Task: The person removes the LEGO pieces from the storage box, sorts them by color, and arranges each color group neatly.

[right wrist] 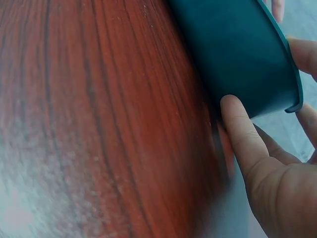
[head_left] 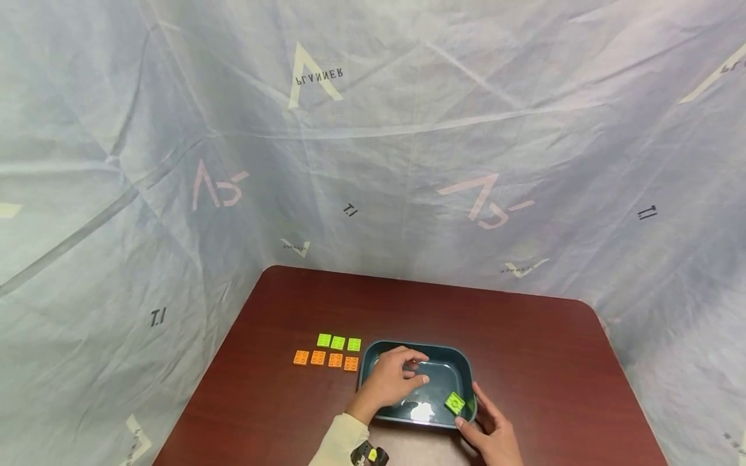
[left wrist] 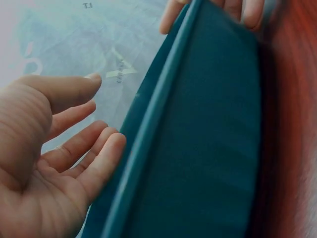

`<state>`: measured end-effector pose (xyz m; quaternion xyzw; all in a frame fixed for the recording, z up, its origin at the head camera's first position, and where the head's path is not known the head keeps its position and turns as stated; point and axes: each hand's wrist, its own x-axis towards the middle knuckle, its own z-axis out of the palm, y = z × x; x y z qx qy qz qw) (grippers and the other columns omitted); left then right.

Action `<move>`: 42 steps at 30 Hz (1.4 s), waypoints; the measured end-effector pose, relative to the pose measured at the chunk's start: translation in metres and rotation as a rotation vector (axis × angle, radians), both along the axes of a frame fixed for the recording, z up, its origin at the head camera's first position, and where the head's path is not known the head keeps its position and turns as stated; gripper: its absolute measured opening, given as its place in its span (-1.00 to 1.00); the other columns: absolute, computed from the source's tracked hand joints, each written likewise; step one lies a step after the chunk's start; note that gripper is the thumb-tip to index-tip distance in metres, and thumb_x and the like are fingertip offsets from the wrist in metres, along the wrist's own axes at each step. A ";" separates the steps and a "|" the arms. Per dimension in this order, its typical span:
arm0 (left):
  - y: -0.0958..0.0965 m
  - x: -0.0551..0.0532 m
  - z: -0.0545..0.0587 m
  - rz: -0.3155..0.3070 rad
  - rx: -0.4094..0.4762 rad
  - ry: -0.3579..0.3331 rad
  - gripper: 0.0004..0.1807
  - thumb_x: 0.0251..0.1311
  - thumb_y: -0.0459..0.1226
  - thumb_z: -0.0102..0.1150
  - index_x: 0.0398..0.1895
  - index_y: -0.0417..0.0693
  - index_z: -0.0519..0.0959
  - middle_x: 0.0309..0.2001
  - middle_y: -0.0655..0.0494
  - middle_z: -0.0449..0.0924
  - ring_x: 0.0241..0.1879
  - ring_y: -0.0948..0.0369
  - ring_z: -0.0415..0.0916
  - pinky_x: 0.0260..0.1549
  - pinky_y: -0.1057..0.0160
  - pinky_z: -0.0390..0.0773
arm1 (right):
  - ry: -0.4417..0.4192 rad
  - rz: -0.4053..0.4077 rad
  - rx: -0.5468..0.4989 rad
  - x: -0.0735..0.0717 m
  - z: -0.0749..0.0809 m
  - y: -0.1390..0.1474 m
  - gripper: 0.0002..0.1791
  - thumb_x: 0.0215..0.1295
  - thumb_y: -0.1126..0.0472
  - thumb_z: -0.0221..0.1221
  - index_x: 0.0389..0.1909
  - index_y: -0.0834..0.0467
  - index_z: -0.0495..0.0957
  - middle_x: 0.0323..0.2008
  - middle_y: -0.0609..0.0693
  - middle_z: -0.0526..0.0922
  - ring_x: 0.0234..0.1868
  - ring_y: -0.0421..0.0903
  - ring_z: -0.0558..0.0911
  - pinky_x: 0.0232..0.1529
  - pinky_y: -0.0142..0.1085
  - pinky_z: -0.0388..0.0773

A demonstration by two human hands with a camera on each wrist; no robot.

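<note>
A dark teal tray [head_left: 463, 362] stands on the table in front of me, with one green toy brick [head_left: 454, 403] inside, near its right front corner. My left hand [head_left: 392, 378] is over the tray's left half, fingers loosely bent and nothing between them. In the left wrist view its thumb and fingertips are apart beside the tray's rim [left wrist: 153, 114]. My right hand [head_left: 494, 432] holds the tray at its right front corner. In the right wrist view, one finger [right wrist: 240, 126] presses the outer wall and other fingertips lie at the rim.
Left of the tray, three green bricks [head_left: 338, 343] form a row, with a row of several orange bricks [head_left: 317, 357] in front of it. They lie on a reddish-brown wooden table [head_left: 524, 336]. Grey printed cloth [head_left: 396, 162] hangs around the table's back and sides.
</note>
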<state>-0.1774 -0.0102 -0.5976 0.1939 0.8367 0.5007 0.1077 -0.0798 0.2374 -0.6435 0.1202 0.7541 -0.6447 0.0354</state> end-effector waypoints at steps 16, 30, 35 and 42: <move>0.047 -0.009 -0.021 -0.088 -0.175 0.088 -0.61 0.22 -0.14 0.53 0.13 0.15 0.75 -0.01 0.22 0.72 -0.10 0.44 0.65 -0.16 0.45 0.62 | -0.034 0.028 0.026 -0.007 0.000 0.006 -0.04 0.24 0.08 0.52 0.63 -0.15 0.28 0.47 0.29 0.46 0.39 0.18 0.57 -0.02 -0.48 0.63; 0.070 -0.006 -0.029 -0.208 -0.313 0.180 -0.52 0.01 -0.19 0.66 0.07 0.18 0.77 -0.10 0.37 0.74 -0.18 0.55 0.62 -0.19 0.60 0.53 | -0.021 0.018 -0.003 -0.001 0.005 0.000 -0.03 0.26 0.14 0.51 0.64 -0.12 0.26 0.46 0.29 0.47 0.31 0.02 0.64 0.00 -0.50 0.64; 0.076 -0.004 -0.033 -0.256 -0.361 0.233 -0.52 -0.04 -0.19 0.68 0.03 0.21 0.79 -0.14 0.42 0.73 -0.20 0.58 0.58 -0.21 0.64 0.48 | 0.016 0.013 -0.029 0.002 0.000 -0.001 -0.02 0.24 0.20 0.51 0.64 -0.05 0.27 0.44 0.31 0.49 0.15 -0.33 0.67 0.00 -0.49 0.65; 0.080 -0.003 -0.032 -0.298 -0.448 0.310 -0.51 -0.11 -0.16 0.73 -0.02 0.26 0.82 -0.23 0.45 0.70 -0.24 0.55 0.50 -0.18 0.60 0.46 | 0.044 0.005 -0.028 0.004 -0.005 0.000 -0.02 0.22 0.25 0.52 0.63 -0.02 0.28 0.39 0.33 0.54 0.12 -0.32 0.69 -0.01 -0.49 0.66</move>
